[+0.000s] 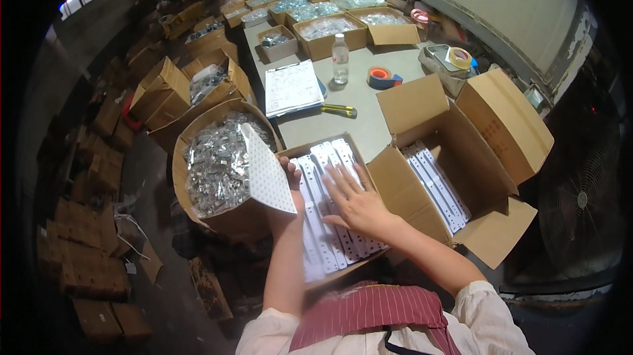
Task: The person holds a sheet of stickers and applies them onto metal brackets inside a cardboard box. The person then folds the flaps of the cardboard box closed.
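Table [356,91]: bottle [340,58], tape [382,78], clipboard [293,88]

- The flat perforated foam sheet [267,170] is white with a pattern of small dots.
- The long plastic-wrapped strips [330,210] are white.
- The cardboard boxes [422,157] are brown.
- The apron [376,312] has dark red and white stripes.

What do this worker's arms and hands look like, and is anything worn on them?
Both hands, the left hand and the right hand, are bare: no gloves, and no rings or watch that I can make out. The forearms are uncovered too. Loose cream sleeves are pushed up near the elbows, and a dark red apron with thin pale stripes sits over the cream top.
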Available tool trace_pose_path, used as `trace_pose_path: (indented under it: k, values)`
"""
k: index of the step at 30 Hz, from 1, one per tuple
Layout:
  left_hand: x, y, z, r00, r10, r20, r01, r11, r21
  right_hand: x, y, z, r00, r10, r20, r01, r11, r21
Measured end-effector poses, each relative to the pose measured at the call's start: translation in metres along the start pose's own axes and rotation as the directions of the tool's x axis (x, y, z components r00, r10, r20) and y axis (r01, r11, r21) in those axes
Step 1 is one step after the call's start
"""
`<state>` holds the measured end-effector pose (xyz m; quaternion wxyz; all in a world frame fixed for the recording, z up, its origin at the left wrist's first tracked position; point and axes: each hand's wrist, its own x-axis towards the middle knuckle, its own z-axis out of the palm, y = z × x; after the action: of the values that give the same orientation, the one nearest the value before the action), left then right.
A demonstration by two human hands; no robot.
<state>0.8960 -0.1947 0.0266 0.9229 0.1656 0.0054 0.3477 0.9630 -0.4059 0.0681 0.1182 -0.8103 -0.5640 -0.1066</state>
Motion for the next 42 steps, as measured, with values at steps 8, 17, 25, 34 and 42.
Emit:
trace_pose_path:
  k: [8, 17, 25, 34, 42]
  values:
    - [-0.003, -0.003, 0.017, 0.983, 0.009, -0.181, 0.008, 0.996, 0.093, -0.005, 0.027, 0.029, 0.988, 0.076, 0.132, -0.094, 0.986, 0.137]
    - [0.005, -0.002, 0.022, 0.998, -0.051, -0.043, 0.051, 0.999, 0.006, -0.054, 0.22, -0.073, 0.699, 0.703, 0.132, -0.672, 0.582, 0.458]
    - [-0.001, -0.009, 0.025, 0.991, -0.133, 0.003, 0.133, 0.991, -0.002, -0.149, 0.226, -0.037, 0.415, 0.547, 0.727, -0.865, 0.485, 0.129]
    - [-0.002, -0.007, 0.02, 0.992, -0.127, -0.019, 0.127, 0.992, -0.029, -0.184, 0.246, -0.041, 0.604, 0.657, 0.451, -0.673, 0.724, -0.154]
    - [0.005, -0.005, 0.007, 0.999, -0.032, -0.043, 0.035, 0.997, 0.064, -0.194, 0.255, -0.022, 0.653, 0.64, 0.404, -0.63, 0.756, -0.179]
